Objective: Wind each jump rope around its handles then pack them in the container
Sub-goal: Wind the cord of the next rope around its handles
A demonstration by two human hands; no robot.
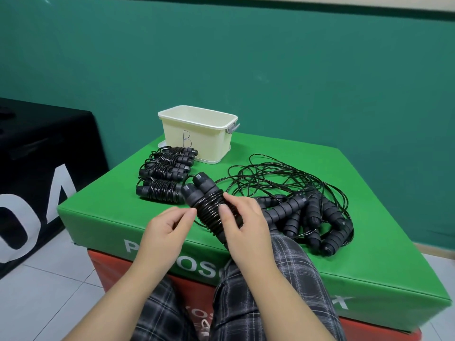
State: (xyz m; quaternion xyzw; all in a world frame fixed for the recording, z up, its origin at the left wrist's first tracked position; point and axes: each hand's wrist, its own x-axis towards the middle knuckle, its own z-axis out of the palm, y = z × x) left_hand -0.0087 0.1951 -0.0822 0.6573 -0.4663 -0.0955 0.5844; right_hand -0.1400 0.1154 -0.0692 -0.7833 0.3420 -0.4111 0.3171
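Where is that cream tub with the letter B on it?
In the head view, the cream tub stands at the far left of the green padded block, just behind the row of wound jump ropes.

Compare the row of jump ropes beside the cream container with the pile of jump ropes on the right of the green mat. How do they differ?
The row of jump ropes has cords coiled tightly round paired handles; the pile of jump ropes has cords sprawling in loose loops. The row lies parallel, just in front of the cream container; the pile's handles cross at mixed angles, nearer the right hand. Both are black and lie on the green mat.
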